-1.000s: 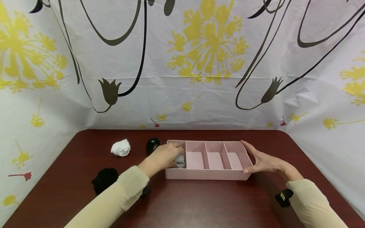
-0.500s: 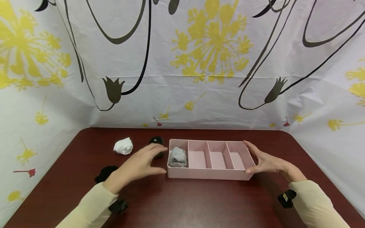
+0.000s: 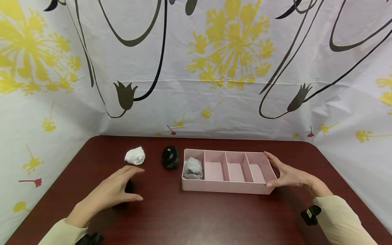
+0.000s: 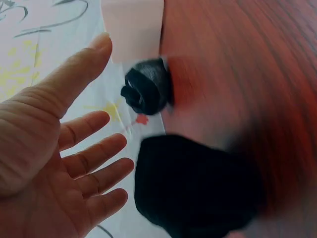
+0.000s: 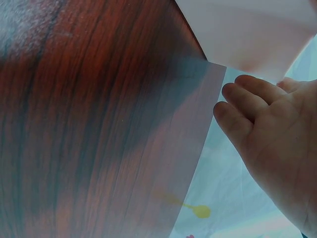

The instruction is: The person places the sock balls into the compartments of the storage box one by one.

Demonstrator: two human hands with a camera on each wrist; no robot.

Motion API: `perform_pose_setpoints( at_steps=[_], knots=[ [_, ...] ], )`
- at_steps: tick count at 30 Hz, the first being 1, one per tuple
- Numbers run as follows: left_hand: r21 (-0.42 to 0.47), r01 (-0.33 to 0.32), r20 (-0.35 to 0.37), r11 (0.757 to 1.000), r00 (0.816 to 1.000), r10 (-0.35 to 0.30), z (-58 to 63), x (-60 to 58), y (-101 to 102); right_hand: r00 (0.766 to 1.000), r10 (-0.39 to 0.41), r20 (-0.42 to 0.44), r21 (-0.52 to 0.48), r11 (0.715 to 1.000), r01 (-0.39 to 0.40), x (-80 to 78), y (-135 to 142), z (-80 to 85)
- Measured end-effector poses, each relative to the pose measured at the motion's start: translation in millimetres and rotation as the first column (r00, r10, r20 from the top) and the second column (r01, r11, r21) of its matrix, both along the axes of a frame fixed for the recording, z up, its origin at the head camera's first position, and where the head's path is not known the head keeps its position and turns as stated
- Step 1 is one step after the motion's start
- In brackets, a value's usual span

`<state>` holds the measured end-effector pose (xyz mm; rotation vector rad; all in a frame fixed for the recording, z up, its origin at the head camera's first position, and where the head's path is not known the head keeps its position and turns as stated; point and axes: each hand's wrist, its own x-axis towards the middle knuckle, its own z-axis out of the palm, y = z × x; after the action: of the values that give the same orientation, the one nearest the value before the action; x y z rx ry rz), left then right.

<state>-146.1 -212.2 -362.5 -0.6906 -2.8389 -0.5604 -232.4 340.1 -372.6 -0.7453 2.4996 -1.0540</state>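
Note:
My left hand (image 3: 107, 192) hovers at the left, thumb and fingers spread with nothing between them. Beyond its palm is a black cloth bundle (image 4: 193, 188), mostly hidden by the hand in the head view. A pink divided box (image 3: 228, 186) lies across the middle of the table. Its leftmost compartment holds a grey rolled cloth (image 3: 193, 168); the other compartments show bare floors. My right hand (image 3: 291, 175) grips the box's right end, thumb at the front corner and fingers at the back corner.
Left of the box sits a dark, shiny rolled bundle (image 3: 169, 157). A white crumpled cloth (image 3: 135, 156) lies farther left, toward the back. The dark red wooden table (image 3: 214, 217) ends at a white patterned sheet (image 3: 171, 102) behind and at both sides.
My left hand has let go of the grey rolled cloth inside the left compartment and moved left to the black bundle. The right hand stays at the box's end.

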Motion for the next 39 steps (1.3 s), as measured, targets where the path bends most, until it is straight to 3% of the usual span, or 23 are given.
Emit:
perform_pose_setpoints(
  at_steps=[10,19,31,39],
  knots=[
    [-0.014,-0.061,0.021,0.998,0.998,0.061,-10.7,3.6,-29.5,1.0,-0.001,0.001,0.0,1.0,0.001,0.5,0.7,-0.4],
    [0.01,-0.059,0.065,0.998,0.996,0.058,-23.5,2.9,-40.2,1.0,-0.004,0.013,-0.021,1.0,0.004,1.9,0.6,-1.3],
    [0.042,-0.143,0.076,0.989,0.987,0.14,-29.4,4.2,-38.9,1.0,0.007,0.009,-0.045,0.999,-0.007,0.7,1.5,-3.7],
    [0.078,-0.107,0.031,0.991,0.994,0.105,-23.6,5.2,-20.8,1.0,0.009,0.003,-0.018,1.0,-0.009,-0.8,-0.5,-3.0]
  ],
)
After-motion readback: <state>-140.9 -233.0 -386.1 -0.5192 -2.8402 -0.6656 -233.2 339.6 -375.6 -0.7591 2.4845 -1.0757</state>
